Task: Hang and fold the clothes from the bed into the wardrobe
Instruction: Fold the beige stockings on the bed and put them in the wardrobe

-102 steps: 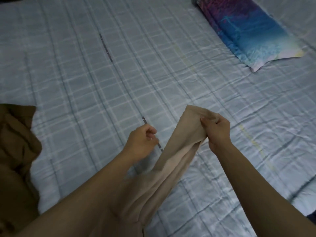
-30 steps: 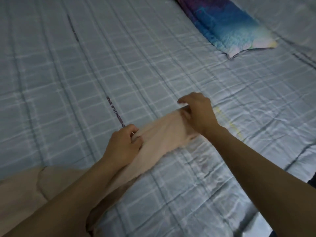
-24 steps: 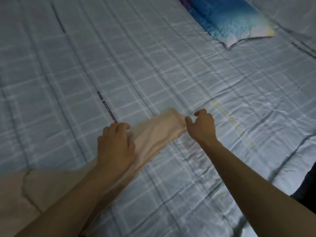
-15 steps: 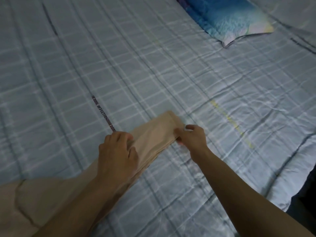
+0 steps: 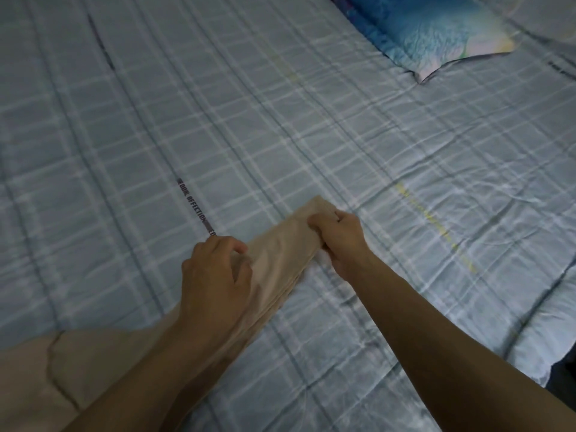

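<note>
Looking down across a bed [image 5: 526, 344], wide and dimly lit, dressed in a pale blue quilt [image 5: 280, 120] with a white and grey check, lightly wrinkled toward the right side.

Lying on it, slanting from the lower left corner up toward the middle: a beige garment [image 5: 280, 254], gathered into a long narrow band at its far end, spreading wider and flatter at the near left, with a curved seam showing there. Shirt or trousers? Impossible to say from here.

Up at the far tip, the right hand [image 5: 339, 238]. Grip pinched tight on the cloth, thumb on top, fingers curled under the edge.

A little nearer along the band, the left hand [image 5: 215, 269]. Grip curled over the left edge of the fold, fingertips down by the quilt, thumb against the bunched fabric. Both forearms bare, reaching in from the bottom, the left one crossing over the wider part of the garment.

Running up and away from just beyond the left fingertips, a dark printed strip [image 5: 194, 207] in the quilt, lettered partly "AFFECTION". Off to the right of the right hand, a faint yellow line [image 5: 436, 227] on the same slant.

Far up in the top right corner, well apart from both hands, a pillow [image 5: 436, 29], deep blue fading to pale tints at its corner, lying flat on the quilt.

At the bottom right, past the rounded edge of the bed, a dark patch [image 5: 564, 378], too dim to make out.
</note>
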Action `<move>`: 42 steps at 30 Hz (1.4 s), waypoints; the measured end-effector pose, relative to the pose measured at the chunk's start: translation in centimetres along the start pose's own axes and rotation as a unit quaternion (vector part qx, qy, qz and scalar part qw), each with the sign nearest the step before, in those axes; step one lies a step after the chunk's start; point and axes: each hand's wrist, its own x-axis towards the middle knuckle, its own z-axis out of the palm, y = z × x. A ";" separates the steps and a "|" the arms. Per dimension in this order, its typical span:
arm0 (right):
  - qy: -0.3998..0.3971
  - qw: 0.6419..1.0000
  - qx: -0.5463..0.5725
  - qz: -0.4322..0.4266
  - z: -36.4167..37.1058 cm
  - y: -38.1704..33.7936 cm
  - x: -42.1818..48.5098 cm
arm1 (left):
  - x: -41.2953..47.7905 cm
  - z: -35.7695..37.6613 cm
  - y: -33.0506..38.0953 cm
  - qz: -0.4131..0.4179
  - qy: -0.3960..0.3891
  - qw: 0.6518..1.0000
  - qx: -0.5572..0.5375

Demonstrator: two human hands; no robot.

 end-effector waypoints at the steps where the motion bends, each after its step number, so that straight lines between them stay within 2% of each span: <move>1: -0.039 0.999 0.031 -0.018 0.7 -1.0 -0.5 | 0.1 -0.4 0.1 0.000 0.014 1.000 -0.010; 3: -0.115 0.986 0.117 -0.042 1.9 -3.1 -1.2 | 0.3 -1.4 0.3 0.007 0.050 0.998 -0.043; 5: -0.143 0.967 0.203 -0.047 2.5 -5.0 -1.4 | 0.4 -2.3 0.8 0.026 0.085 0.993 -0.074; 7: -0.115 0.964 0.233 -0.053 2.1 -5.8 -0.9 | 0.3 -2.8 1.3 0.039 0.109 0.990 -0.083; 9: -0.050 0.983 0.168 -0.059 1.2 -4.9 0.1 | -0.2 -2.7 1.5 0.028 0.111 0.991 -0.073; 12: 0.045 0.998 -0.001 -0.033 -0.6 -1.8 1.9 | -1.2 -1.5 0.8 0.017 0.036 0.999 -0.014; 14: 0.058 0.997 -0.041 0.025 -1.8 0.2 2.5 | -1.7 -0.4 -0.1 0.038 -0.034 0.997 0.064; 16: 0.047 0.997 -0.029 0.060 -2.5 1.7 2.7 | -2.3 0.9 -1.1 0.056 -0.078 0.985 0.143; 20: 0.054 0.996 -0.059 0.026 -2.6 2.9 2.8 | -3.7 4.1 -3.2 0.071 -0.138 0.958 0.243; 26: 0.085 0.994 -0.027 -0.058 -2.0 2.6 2.6 | -3.3 6.1 -5.2 0.103 -0.157 0.948 0.256; 30: 0.117 0.991 0.002 -0.071 -2.6 3.6 2.0 | -3.8 4.8 -5.9 0.119 -0.171 0.946 0.250; 34: 0.091 0.991 0.008 -0.095 -3.1 3.6 0.8 | -4.8 4.2 -5.3 0.101 -0.192 0.944 0.249; 38: 0.040 0.985 0.036 -0.162 -2.0 1.6 -1.5 | -4.9 3.1 -3.8 0.054 -0.182 0.970 0.154; 42: -0.055 0.968 0.084 -0.231 -0.4 -0.2 -5.3 | -6.1 0.4 -3.4 0.011 -0.148 0.984 0.100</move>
